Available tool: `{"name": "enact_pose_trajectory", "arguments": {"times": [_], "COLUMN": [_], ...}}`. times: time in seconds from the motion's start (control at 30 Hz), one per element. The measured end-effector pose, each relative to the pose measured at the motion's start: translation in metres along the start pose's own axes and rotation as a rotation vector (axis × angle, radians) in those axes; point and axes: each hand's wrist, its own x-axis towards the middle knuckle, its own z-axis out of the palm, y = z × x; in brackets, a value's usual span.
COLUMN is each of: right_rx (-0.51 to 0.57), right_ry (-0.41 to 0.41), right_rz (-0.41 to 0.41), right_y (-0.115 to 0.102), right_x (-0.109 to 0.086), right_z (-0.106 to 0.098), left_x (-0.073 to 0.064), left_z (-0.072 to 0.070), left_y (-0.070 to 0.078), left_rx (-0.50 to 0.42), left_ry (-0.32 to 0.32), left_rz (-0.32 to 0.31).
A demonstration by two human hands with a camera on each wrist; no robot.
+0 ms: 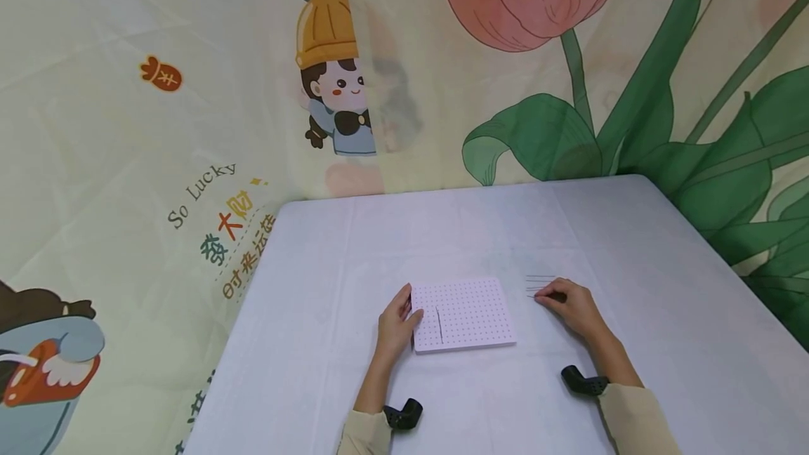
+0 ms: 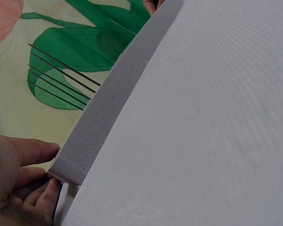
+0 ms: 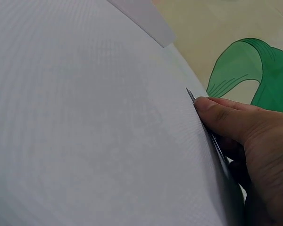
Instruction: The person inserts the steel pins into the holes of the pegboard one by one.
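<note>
A white pegboard (image 1: 470,318) with rows of small holes lies flat on the table. My left hand (image 1: 395,325) grips its left edge, thumb over the top and fingers at the side and underneath. Several thin dark rods (image 2: 61,68) stand upright in a row from the board, close to that hand. Right of the board, more thin rods (image 1: 540,277) lie side by side on the cloth. My right hand (image 1: 576,307) is down at the nearest of these, its thumb and fingertips pinching a rod (image 3: 190,94) whose pointed tip sticks out past the thumb.
A white cloth covers the table (image 1: 442,241). Behind it hangs a printed backdrop (image 1: 417,55) with tulips and cartoon figures. Each forearm carries a black wrist device, one (image 1: 404,415) on the left and one (image 1: 583,381) on the right.
</note>
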Motion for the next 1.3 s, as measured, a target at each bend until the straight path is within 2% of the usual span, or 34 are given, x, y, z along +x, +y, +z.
{"name": "enact_pose_trajectory", "arguments": {"times": [0.17,0.3,0.47,0.67,0.9,1.1,1.2,1.3], "right_rx": [-0.031,-0.051,-0.028,0.104,0.258,0.424,0.489,0.504], "right_ry": [-0.021,-0.048,-0.027,0.035,0.037,0.040,0.042,0.040], "right_rz": [-0.012,-0.010,-0.048,-0.059,0.004,0.019,-0.003,-0.076], "right_y": [-0.003,-0.005,-0.010,-0.021,-0.043,-0.061,-0.074,-0.097], "right_x": [0.000,0.000,0.000,0.004,0.010,0.014,0.015,0.016], "right_z": [-0.001,0.001,0.005,0.011,0.023,0.039,0.048,0.050], "left_x": [0.000,0.000,0.000,0.000,0.001,0.001,0.001,0.001], "left_z": [0.000,0.001,0.002,0.001,0.001,0.001,0.002,0.003], "left_y": [0.000,-0.001,-0.004,0.000,0.000,0.000,0.001,0.001], "left_rx": [-0.010,0.018,0.029,0.002,-0.008,0.006,0.016,0.017], "left_ry": [0.001,0.018,0.021,0.004,0.008,0.008,0.010,0.010], "left_rz": [0.003,0.029,0.024,-0.026,-0.016,-0.036,-0.050,-0.051]}}
